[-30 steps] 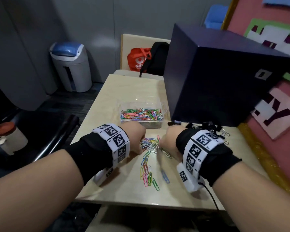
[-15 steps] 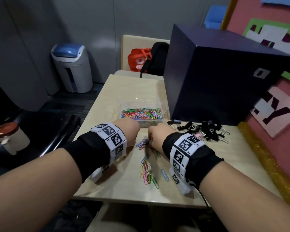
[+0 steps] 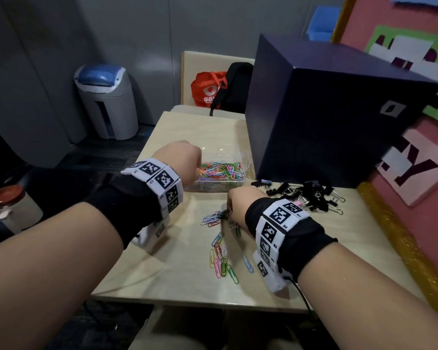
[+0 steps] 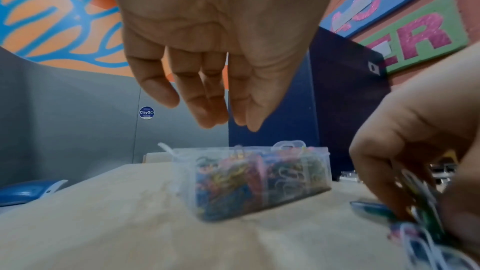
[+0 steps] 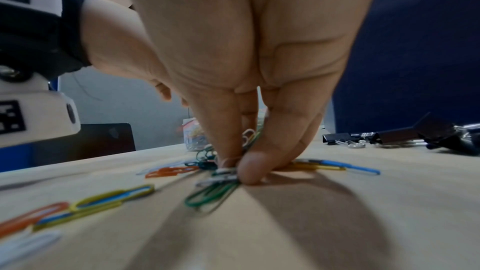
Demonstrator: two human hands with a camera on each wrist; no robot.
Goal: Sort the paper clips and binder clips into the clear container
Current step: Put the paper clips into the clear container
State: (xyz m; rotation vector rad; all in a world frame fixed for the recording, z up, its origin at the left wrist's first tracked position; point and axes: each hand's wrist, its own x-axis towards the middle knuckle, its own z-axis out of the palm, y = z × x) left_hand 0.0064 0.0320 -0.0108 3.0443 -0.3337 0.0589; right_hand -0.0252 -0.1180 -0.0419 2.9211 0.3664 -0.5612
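A clear container (image 3: 220,185) full of coloured paper clips stands mid-table. My left hand (image 3: 180,160) hovers over its left end; the left wrist view shows the fingers (image 4: 207,110) hanging straight down above the container (image 4: 259,182) with nothing in them. Loose paper clips (image 3: 220,258) lie scattered nearer to me. My right hand (image 3: 234,205) is down on the table at the pile's far end, thumb and fingers (image 5: 249,169) pinching a bunch of paper clips (image 5: 215,190). Black binder clips (image 3: 306,193) lie in a heap to the right.
A big dark blue box (image 3: 326,114) stands at the back right, just behind the binder clips. The light wooden table (image 3: 162,274) ends close to me. Beyond it a chair holds a red bag (image 3: 208,89); a grey bin (image 3: 106,102) stands at the left.
My left hand has risen from the loose pile and moved forward over the container. My right hand shifted left to the pile and now pinches clips there.
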